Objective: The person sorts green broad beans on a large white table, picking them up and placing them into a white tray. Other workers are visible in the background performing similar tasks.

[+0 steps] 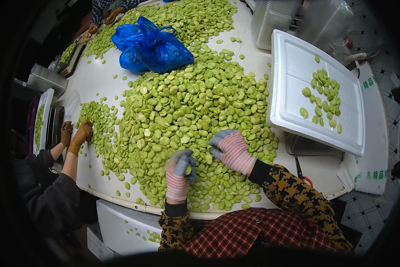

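Before me a large heap of shelled green broad beans (186,110) covers a white table (96,73). My left hand (179,175), in a striped glove with grey fingers, is curled at the near side of the heap. A single broad bean (188,170) shows between its thumb and fingers. To the right, my right hand (232,149) wears a matching glove and reaches into the heap with bent fingers. Its fingertips are beside a pale bean (209,158); whether they grip anything is hidden.
A white foam lid (290,100) with loose beans rests tilted at right, above a dark tray (306,145). Scissors (300,170) lie nearby. Blue plastic bags (153,50) sit on the heap's far side. Brown-gloved co-workers' hands (81,137) work at left and far left. Clear plastic containers (273,23) stand behind.
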### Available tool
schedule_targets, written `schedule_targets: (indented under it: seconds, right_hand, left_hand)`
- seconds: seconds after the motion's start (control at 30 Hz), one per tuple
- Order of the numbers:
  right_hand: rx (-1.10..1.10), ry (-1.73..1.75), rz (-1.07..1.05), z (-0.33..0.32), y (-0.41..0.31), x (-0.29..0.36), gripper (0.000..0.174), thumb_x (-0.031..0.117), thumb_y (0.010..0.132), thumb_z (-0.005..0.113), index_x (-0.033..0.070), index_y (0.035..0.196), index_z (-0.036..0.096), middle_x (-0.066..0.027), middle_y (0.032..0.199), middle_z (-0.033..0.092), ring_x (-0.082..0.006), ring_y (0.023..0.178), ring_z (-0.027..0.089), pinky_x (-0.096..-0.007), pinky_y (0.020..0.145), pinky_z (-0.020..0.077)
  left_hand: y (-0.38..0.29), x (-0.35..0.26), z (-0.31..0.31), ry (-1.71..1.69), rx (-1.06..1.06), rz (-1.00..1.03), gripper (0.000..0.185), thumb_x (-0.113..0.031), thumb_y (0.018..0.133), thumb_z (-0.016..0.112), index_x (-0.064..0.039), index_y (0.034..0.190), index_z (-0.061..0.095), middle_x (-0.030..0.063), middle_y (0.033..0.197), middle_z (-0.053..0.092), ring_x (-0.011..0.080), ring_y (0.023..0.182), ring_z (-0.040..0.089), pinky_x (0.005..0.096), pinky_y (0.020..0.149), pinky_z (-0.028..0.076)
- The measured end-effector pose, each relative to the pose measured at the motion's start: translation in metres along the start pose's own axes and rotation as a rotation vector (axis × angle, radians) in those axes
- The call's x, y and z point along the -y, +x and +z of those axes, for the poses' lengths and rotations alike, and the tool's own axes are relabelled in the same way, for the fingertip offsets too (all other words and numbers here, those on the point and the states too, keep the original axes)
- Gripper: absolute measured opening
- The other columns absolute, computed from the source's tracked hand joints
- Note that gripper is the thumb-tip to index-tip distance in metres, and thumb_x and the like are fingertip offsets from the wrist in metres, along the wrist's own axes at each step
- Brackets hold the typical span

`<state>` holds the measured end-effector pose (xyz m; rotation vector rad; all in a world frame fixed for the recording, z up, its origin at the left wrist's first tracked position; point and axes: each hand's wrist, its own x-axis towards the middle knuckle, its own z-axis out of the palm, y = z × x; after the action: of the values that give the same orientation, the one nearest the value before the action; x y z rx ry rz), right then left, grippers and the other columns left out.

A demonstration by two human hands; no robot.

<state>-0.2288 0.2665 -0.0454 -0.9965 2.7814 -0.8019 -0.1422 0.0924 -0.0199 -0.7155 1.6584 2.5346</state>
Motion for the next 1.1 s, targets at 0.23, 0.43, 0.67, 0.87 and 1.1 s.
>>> schedule_targets:
  seconds: [0.23,0.43,0.67,0.87,1.1]
  right_hand:
    - [0.040,0.454,-0.101,-0.018,-0.009,0.022,0.023,0.023,0.081,0.063,0.008,0.098,0.062,-0.0106,0.092,0.062,-0.0301,0.090,0.056,-0.0404,0.082,0.0440]
    - [0.128,0.032,-0.269,-0.013,-0.019,0.003,0.026,0.024,0.079,0.063,0.011,0.101,0.062,-0.0092,0.101,0.059,-0.0275,0.099,0.054,-0.0411,0.087,0.0411]
    - [0.207,-0.135,-0.148,-0.037,-0.004,0.009,0.025,0.026,0.078,0.062,0.012,0.099,0.062,-0.0057,0.085,0.059,-0.0252,0.081,0.056,-0.0403,0.074,0.0428]
    - [0.237,-0.278,-0.184,0.002,0.018,0.021,0.022,0.016,0.079,0.060,0.009,0.100,0.059,-0.0103,0.087,0.060,-0.0292,0.082,0.058,-0.0412,0.071,0.0484]
    - [0.106,0.323,0.066,-0.028,-0.006,0.022,0.020,0.015,0.079,0.063,0.007,0.098,0.061,-0.0106,0.085,0.062,-0.0297,0.079,0.059,-0.0402,0.072,0.0484]
  left_hand:
    - [-0.011,0.018,0.006,-0.320,0.029,-0.218,0.032,-0.031,0.089,0.057,-0.003,0.106,0.057,0.0043,0.082,0.060,0.0103,0.058,0.054,0.0220,0.044,0.039]
    - [-0.017,0.027,-0.020,-0.768,0.060,-0.377,0.025,-0.034,0.093,0.052,-0.010,0.090,0.058,0.0077,0.088,0.059,0.0187,0.064,0.056,0.0267,0.046,0.043]
    - [-0.031,0.030,-0.035,-0.806,-0.001,-0.304,0.026,-0.034,0.092,0.054,-0.011,0.081,0.047,0.0068,0.086,0.056,0.0184,0.064,0.052,0.0248,0.044,0.038]
    - [-0.040,0.024,-0.033,-0.728,0.027,-0.296,0.025,-0.030,0.089,0.058,-0.011,0.080,0.044,0.0060,0.085,0.053,0.0169,0.063,0.051,0.0237,0.047,0.038]
    - [-0.039,0.036,-0.032,-0.605,0.066,-0.278,0.024,-0.031,0.090,0.057,-0.008,0.099,0.055,0.0089,0.094,0.057,0.0184,0.069,0.056,0.0255,0.049,0.044]
